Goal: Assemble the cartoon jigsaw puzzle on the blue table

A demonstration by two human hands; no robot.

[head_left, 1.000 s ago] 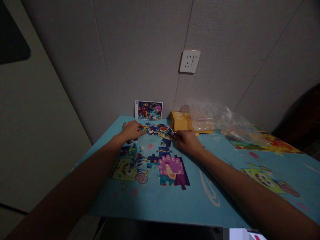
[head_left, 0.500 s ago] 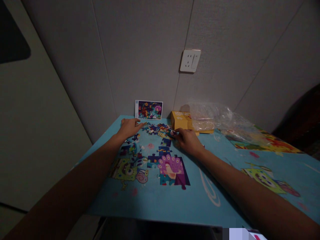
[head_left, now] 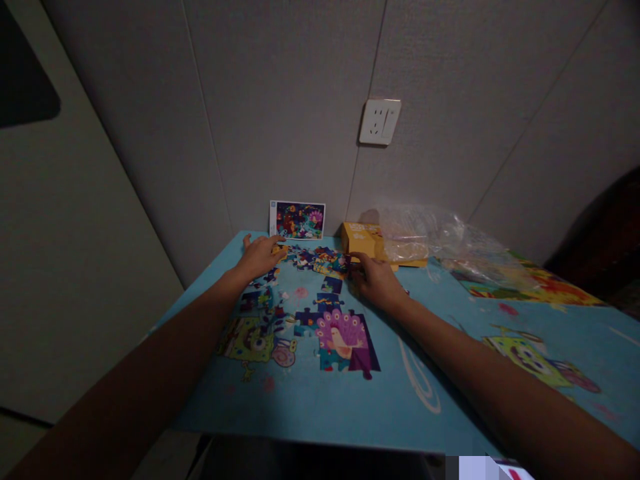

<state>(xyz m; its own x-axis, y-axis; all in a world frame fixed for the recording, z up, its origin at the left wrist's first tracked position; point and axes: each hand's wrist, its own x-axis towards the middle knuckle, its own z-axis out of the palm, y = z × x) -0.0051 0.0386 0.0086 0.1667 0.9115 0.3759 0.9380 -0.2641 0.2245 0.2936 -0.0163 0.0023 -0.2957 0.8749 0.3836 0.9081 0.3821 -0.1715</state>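
From the flat, joined puzzle block [head_left: 347, 347] on the smooth blue table [head_left: 300, 407], knobbed pieces [head_left: 327, 260] are clustering towards eleven to twelve o'clock. At ten to eleven, the left hand [head_left: 260, 257] is parting thumb and finger around an orange piece [head_left: 281, 250]; at one, the right hand [head_left: 379, 283] is curling narrowly beside the cluster. I cannot tell whether either is gripping. A crinkled, clear plastic bag [head_left: 450, 240] is slumping between one and two.
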